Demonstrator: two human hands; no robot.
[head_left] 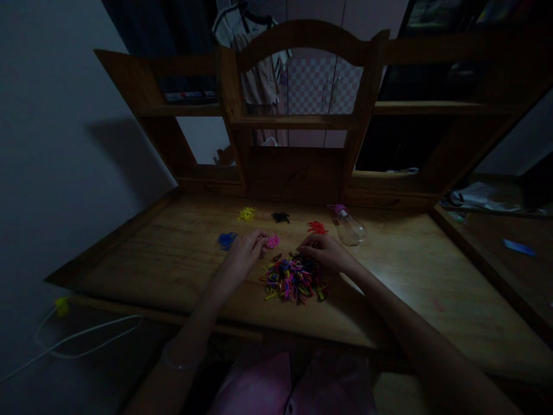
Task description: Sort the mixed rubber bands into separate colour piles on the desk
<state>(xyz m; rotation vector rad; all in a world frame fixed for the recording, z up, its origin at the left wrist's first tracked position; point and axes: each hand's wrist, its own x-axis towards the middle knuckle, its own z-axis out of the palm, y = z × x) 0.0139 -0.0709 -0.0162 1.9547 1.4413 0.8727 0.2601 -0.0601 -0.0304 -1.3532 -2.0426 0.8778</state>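
Note:
A mixed heap of small coloured elastic bands [294, 279] lies on the wooden desk [415, 271] in front of me. My left hand [246, 249] rests palm down beside a small pink pile [273, 240], its fingertips touching that pile. My right hand [324, 249] sits at the far edge of the mixed heap with fingers curled; what they pinch is too small to see. Sorted little piles lie around: blue [226, 240], yellow [246, 214], black [280, 217] and red [317, 227].
A clear bottle with a pink cap [349, 226] lies on its side right of the red pile. A wooden hutch with shelves [302, 121] rises at the desk's back. A white cable [78, 337] hangs at the lower left. A blue item [518, 248] lies far right.

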